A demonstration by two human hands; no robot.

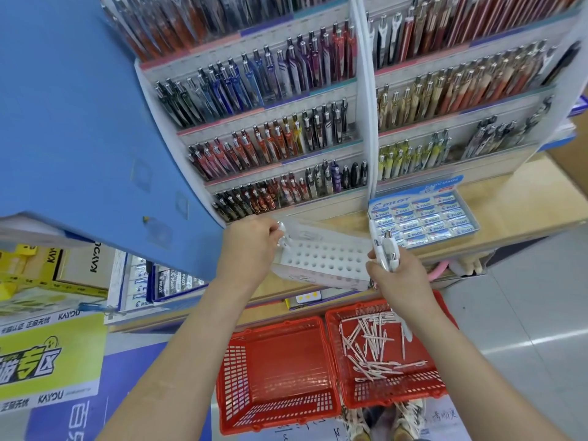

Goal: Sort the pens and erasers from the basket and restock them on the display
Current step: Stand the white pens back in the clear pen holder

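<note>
Left hand (251,246) pinches one white pen (284,237) at the corner of a white holder (324,259) with rows of round holes, which rests on the wooden worktop (496,198) below the tiered pen display (270,128). Right hand (397,275) grips a bundle of white pens (386,249) at the holder's right end. Box of erasers (424,216) sits on the worktop behind. On the floor, the left red basket (276,374) is empty; the right red basket (385,351) holds loose pens (375,345).
</note>
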